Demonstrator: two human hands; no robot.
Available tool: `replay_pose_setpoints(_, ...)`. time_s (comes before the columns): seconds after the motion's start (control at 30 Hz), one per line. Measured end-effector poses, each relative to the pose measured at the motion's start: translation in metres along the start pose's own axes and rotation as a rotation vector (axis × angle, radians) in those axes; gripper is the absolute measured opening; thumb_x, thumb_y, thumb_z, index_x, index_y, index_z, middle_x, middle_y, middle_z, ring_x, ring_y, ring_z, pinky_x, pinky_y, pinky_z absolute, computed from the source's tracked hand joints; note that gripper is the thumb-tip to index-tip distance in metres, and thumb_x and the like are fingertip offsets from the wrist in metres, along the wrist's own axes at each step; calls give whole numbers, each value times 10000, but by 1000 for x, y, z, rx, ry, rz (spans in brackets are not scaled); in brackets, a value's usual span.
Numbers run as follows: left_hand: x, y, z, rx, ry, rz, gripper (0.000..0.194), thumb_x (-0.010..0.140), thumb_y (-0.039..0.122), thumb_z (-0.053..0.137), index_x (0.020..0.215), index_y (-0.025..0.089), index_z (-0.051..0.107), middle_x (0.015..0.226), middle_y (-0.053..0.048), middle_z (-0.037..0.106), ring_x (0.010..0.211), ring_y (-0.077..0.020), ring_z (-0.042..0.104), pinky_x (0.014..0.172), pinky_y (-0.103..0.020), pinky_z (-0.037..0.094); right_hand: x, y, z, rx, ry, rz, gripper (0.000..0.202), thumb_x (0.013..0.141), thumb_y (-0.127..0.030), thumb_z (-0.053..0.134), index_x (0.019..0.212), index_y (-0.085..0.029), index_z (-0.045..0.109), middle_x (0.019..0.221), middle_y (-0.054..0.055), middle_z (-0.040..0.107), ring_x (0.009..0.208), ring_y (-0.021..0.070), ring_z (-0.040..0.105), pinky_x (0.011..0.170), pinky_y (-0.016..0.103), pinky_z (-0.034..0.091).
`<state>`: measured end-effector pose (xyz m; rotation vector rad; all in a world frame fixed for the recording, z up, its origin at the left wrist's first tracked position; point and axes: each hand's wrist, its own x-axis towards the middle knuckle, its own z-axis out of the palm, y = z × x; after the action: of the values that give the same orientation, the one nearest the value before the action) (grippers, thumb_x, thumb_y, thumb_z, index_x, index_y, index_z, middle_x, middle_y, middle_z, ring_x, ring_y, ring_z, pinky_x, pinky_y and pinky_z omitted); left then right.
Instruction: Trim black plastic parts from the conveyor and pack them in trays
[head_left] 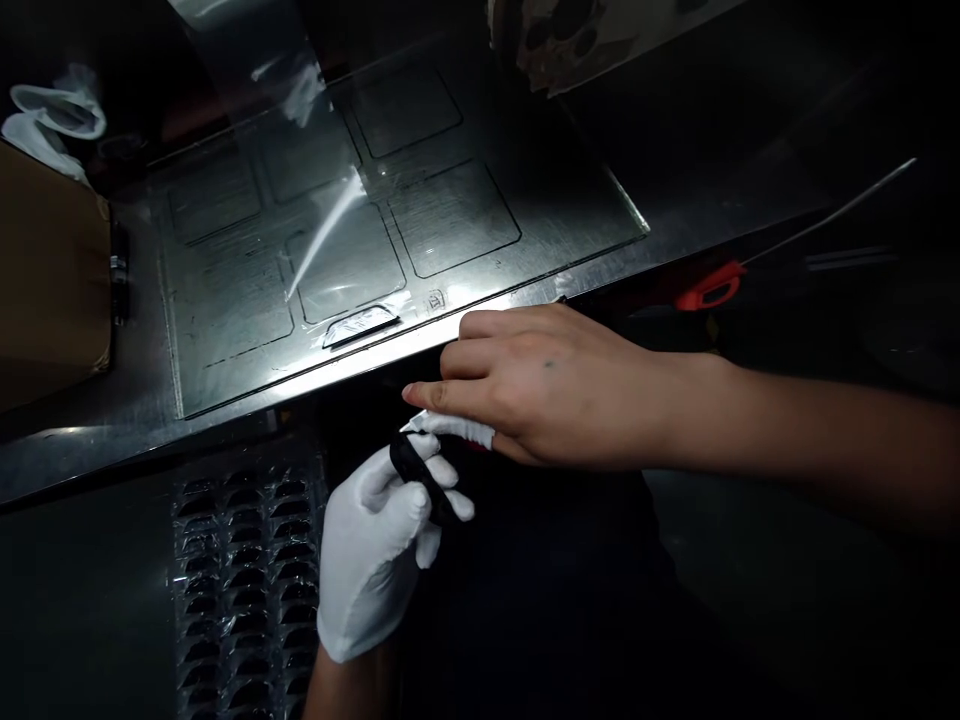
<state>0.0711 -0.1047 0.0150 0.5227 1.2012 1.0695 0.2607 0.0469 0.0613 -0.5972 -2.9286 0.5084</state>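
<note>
My left hand (375,545), in a white glove, was closed on a curved black piece (411,465), pinching it between thumb and fingers. I held that piece just this side of the near edge of the metal worktop (142,370), tilted, with its upper end toward my other hand. My right hand (532,385) was palm down, bare but for a white cover (465,428) on the thumb. Its index finger reached over the top of the black piece and the other fingers were curled under; a white tip showed below the index finger, but I cannot tell whether I was gripping anything there.

On the worktop, a clear sheet (555,220) with dark rounded outlines ran along the near edge, and a small film-covered piece (361,326) lay on it close to that edge. At the left, a cardboard box (52,270) stood beside a black pen (119,275). Below the near edge, left of my gloved hand, was a clear tray (178,600) with rows of dark curved parts (247,580). Toward the right, a red-handled tool (709,290) showed by the near edge.
</note>
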Motion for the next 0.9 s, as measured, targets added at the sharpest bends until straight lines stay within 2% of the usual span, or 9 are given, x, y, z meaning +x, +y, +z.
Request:
replay_pose_setpoints(0.17,2,0,-4,20,-7,-45,313,942,358,656,1215,209,683,991,-56,634,740,-140,687,410,-110,379,4,-2,-1,-36,-75,35,332,1005,-220,563,1306,-189,700,972,82,709,936,235,555,680,318,373)
replay_pose_setpoints(0.27,5,-1,-8,-13,-74,-80,317,935,364,666,1197,188,698,989,-65,647,708,-134,689,385,-99,363,6,-3,-7,-53,-126,24,288,980,-171,565,1216,-176,730,954,72,711,922,231,569,675,319,374)
replay_pose_setpoints(0.37,8,-4,-10,-64,-131,-86,287,944,379,654,1120,163,721,974,-71,664,669,-117,686,369,-85,359,6,-5,-14,-13,-98,8,269,993,-171,530,1189,-177,715,954,60,708,893,209,584,685,312,383)
replay_pose_setpoints(0.43,8,-7,-11,-117,-118,-32,292,947,387,653,1146,184,720,993,-74,685,697,-131,709,372,-84,382,5,-6,-17,42,-45,13,266,1008,-178,503,1194,-175,693,958,57,706,868,189,592,699,302,392)
replay_pose_setpoints(0.5,6,-8,-11,-182,-83,50,319,947,385,658,1224,234,701,1112,-92,713,751,-149,739,381,-82,405,3,-7,-18,89,-22,20,252,1006,-172,496,1174,-170,684,958,56,707,841,174,597,700,292,397)
replay_pose_setpoints(0.63,4,-7,-10,-270,-50,167,339,944,411,670,1258,283,687,1341,-118,672,780,-145,756,379,-75,407,1,-11,-16,158,-91,27,220,967,-142,531,1112,-163,695,963,50,708,800,167,601,663,281,387)
replay_pose_setpoints(0.77,4,-6,-9,-272,-41,197,360,930,452,680,1245,278,684,1315,-110,682,805,-157,755,358,-81,392,4,-18,-15,180,-117,19,216,955,-124,533,1080,-156,706,939,50,708,757,158,587,627,278,348)
replay_pose_setpoints(0.9,3,-8,-9,-244,0,215,342,924,420,697,1231,270,690,1159,-78,738,766,-138,736,364,-86,392,9,-22,-14,156,-92,12,223,966,-108,505,1061,-147,703,886,46,697,695,139,559,609,275,302)
